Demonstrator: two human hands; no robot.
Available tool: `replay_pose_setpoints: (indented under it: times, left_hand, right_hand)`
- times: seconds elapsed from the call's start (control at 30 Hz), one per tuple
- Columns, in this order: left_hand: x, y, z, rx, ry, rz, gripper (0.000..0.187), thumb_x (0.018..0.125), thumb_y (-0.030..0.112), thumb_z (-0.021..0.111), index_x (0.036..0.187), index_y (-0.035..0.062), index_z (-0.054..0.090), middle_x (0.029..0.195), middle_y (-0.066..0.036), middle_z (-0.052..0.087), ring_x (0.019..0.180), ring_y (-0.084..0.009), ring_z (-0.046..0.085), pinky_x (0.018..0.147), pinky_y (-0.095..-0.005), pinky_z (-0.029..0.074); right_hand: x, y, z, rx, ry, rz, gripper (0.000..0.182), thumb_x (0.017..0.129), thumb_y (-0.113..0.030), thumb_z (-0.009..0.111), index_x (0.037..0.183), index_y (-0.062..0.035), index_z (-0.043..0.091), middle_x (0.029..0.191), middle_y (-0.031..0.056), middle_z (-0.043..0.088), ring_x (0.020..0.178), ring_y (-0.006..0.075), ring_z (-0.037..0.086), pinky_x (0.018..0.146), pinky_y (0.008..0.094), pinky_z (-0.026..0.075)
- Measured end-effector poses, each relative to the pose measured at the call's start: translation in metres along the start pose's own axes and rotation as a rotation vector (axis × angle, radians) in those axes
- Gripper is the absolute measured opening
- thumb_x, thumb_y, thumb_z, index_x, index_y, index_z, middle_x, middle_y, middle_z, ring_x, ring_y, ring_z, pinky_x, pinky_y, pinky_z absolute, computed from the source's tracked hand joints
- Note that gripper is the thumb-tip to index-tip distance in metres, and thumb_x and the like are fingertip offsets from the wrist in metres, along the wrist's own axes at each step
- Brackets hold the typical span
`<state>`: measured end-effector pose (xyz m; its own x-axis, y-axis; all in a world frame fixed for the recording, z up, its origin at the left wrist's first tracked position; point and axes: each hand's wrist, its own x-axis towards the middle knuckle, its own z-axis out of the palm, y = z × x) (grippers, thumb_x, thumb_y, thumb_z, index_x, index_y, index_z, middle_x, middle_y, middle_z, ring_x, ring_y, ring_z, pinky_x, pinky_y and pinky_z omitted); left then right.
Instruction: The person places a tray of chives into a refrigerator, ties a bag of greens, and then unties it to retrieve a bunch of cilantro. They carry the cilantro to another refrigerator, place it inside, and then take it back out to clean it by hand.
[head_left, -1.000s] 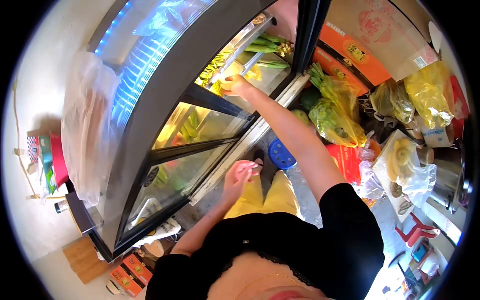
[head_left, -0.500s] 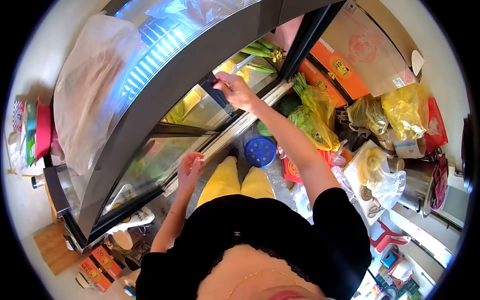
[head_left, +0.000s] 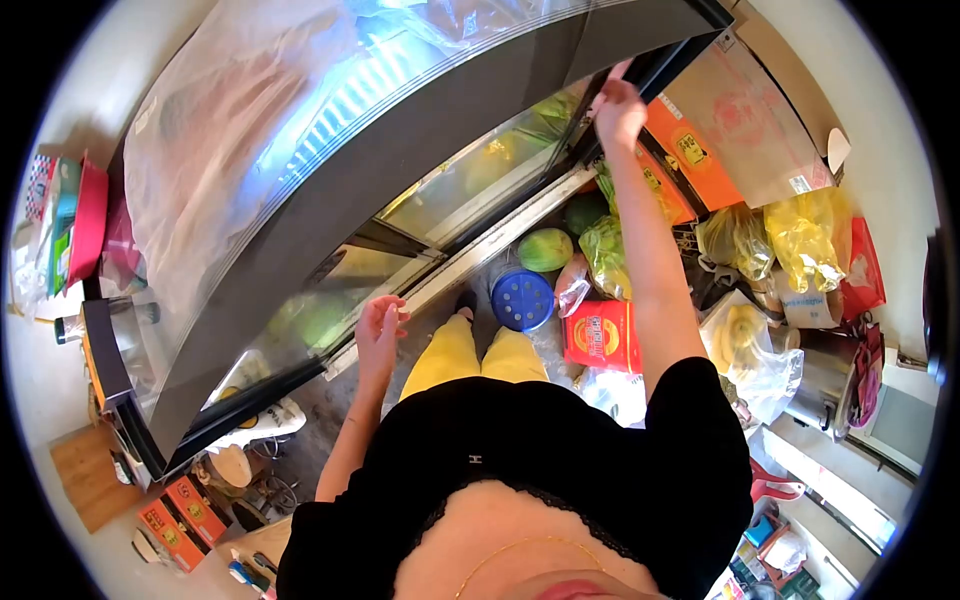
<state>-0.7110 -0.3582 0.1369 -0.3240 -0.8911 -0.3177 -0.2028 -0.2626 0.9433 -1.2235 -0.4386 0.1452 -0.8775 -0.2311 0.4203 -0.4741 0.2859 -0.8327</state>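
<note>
A display fridge with sliding glass doors stands in front of me. My right hand [head_left: 620,112] is at the right edge of the sliding glass door [head_left: 480,180], with its fingers curled round that edge beside the dark frame post [head_left: 680,65]. Green and yellow produce shows blurred behind the glass. Lower and to the left, my left hand [head_left: 380,332] hovers near the pale sill [head_left: 440,285], apart from it. Its fingers are curled together, and a small whitish bit shows at the fingertips, too small to name.
By my feet are a blue perforated lid [head_left: 523,300], a green melon [head_left: 545,250] and a red box [head_left: 601,336]. Bagged greens [head_left: 605,255], orange boxes [head_left: 690,150] and yellow bags [head_left: 810,225] crowd the right side. Plastic sheeting [head_left: 230,130] covers the fridge top.
My right hand has moved right and away from me, sliding the glass door across the gap where vegetables showed uncovered. My left hand has hardly moved.
</note>
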Motion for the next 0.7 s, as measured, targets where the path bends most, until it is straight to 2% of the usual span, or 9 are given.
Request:
replay_pose_setpoints:
  times: [0.07, 0.2, 0.27, 0.33, 0.4, 0.47, 0.57, 0.63, 0.7]
  left_hand:
    - [-0.001, 0.001, -0.002, -0.015, -0.008, 0.018, 0.015, 0.097, 0.016, 0.051, 0.107, 0.0066, 0.056, 0.103, -0.003, 0.063, 0.086, -0.0115, 0.061, 0.065, -0.0233, 0.048]
    - [0.002, -0.008, 0.003, -0.016, -0.003, 0.002, 0.015, 0.097, 0.016, 0.051, 0.108, 0.0071, 0.056, 0.104, -0.002, 0.063, 0.088, -0.0117, 0.061, 0.066, -0.0237, 0.047]
    - [0.006, -0.011, 0.005, 0.017, 0.035, 0.004, 0.016, 0.096, 0.017, 0.052, 0.108, 0.007, 0.056, 0.105, -0.002, 0.062, 0.089, -0.0119, 0.061, 0.067, -0.0234, 0.047]
    - [0.015, -0.021, 0.004, -0.005, 0.066, -0.007, 0.02, 0.095, 0.017, 0.054, 0.113, 0.0056, 0.054, 0.108, -0.004, 0.061, 0.093, -0.0126, 0.06, 0.068, -0.0242, 0.048]
    - [0.023, -0.022, 0.005, 0.045, 0.145, 0.102, 0.027, 0.094, 0.015, 0.056, 0.118, 0.0034, 0.052, 0.112, -0.006, 0.06, 0.097, -0.0138, 0.059, 0.071, -0.0248, 0.049]
    - [0.029, -0.019, 0.005, 0.073, 0.101, 0.057, 0.034, 0.094, 0.013, 0.057, 0.125, 0.0017, 0.049, 0.119, -0.009, 0.057, 0.102, -0.0166, 0.058, 0.079, -0.0284, 0.05]
    - [0.046, -0.035, 0.007, 0.108, 0.138, 0.147, 0.04, 0.094, 0.012, 0.056, 0.131, 0.0004, 0.045, 0.127, -0.012, 0.053, 0.112, -0.0215, 0.054, 0.094, -0.0344, 0.045]
    - [0.048, -0.026, 0.023, 0.137, 0.041, 0.12, 0.04, 0.094, 0.011, 0.056, 0.131, 0.0001, 0.045, 0.127, -0.013, 0.053, 0.113, -0.0218, 0.054, 0.094, -0.0344, 0.045]
    - [0.053, -0.024, 0.039, 0.134, -0.071, 0.089, 0.039, 0.094, 0.012, 0.056, 0.13, 0.0002, 0.046, 0.128, -0.013, 0.053, 0.116, -0.022, 0.054, 0.094, -0.0338, 0.045]
  right_hand:
    - [0.003, 0.014, -0.016, 0.136, 0.143, -0.174, 0.016, 0.09, -0.006, 0.054, 0.103, -0.0028, 0.063, 0.089, 0.0168, 0.068, 0.083, 0.0293, 0.067, 0.076, 0.0366, 0.052]
    - [-0.074, 0.019, -0.08, 0.074, -0.223, -0.184, 0.015, 0.092, -0.01, 0.055, 0.102, -0.0027, 0.063, 0.088, 0.0152, 0.068, 0.083, 0.0268, 0.068, 0.076, 0.0356, 0.052]
    - [-0.125, 0.058, -0.105, -0.107, -0.458, 0.053, 0.015, 0.092, -0.013, 0.056, 0.1, -0.0037, 0.064, 0.086, 0.015, 0.068, 0.082, 0.0273, 0.068, 0.074, 0.0352, 0.052]
    - [-0.189, 0.113, -0.13, -0.12, -0.561, 0.085, 0.017, 0.091, -0.017, 0.057, 0.099, -0.0045, 0.065, 0.084, 0.0148, 0.068, 0.08, 0.0264, 0.068, 0.072, 0.0355, 0.052]
    - [-0.265, 0.175, -0.16, -0.196, -0.721, 0.365, 0.02, 0.09, -0.02, 0.059, 0.1, -0.0044, 0.066, 0.086, 0.0151, 0.069, 0.079, 0.0249, 0.068, 0.072, 0.036, 0.052]
    - [-0.325, 0.143, -0.203, -0.219, -0.725, 0.589, 0.018, 0.091, -0.016, 0.057, 0.096, -0.0004, 0.065, 0.075, 0.0069, 0.066, 0.064, 0.016, 0.062, 0.063, 0.0301, 0.05]
    - [-0.42, 0.198, -0.25, -0.187, -0.706, 0.691, 0.02, 0.09, -0.018, 0.056, 0.094, -0.0013, 0.066, 0.075, 0.007, 0.067, 0.064, 0.0161, 0.063, 0.062, 0.0323, 0.051]
    - [-0.451, 0.181, -0.271, -0.372, -0.829, 0.755, 0.023, 0.087, -0.023, 0.055, 0.09, -0.0038, 0.068, 0.085, 0.0195, 0.068, 0.08, 0.0331, 0.068, 0.073, 0.0411, 0.052]
    - [-0.461, 0.168, -0.288, -0.407, -0.831, 0.762, 0.022, 0.086, -0.022, 0.055, 0.09, -0.0041, 0.068, 0.086, 0.0204, 0.067, 0.082, 0.0351, 0.067, 0.073, 0.0422, 0.051]
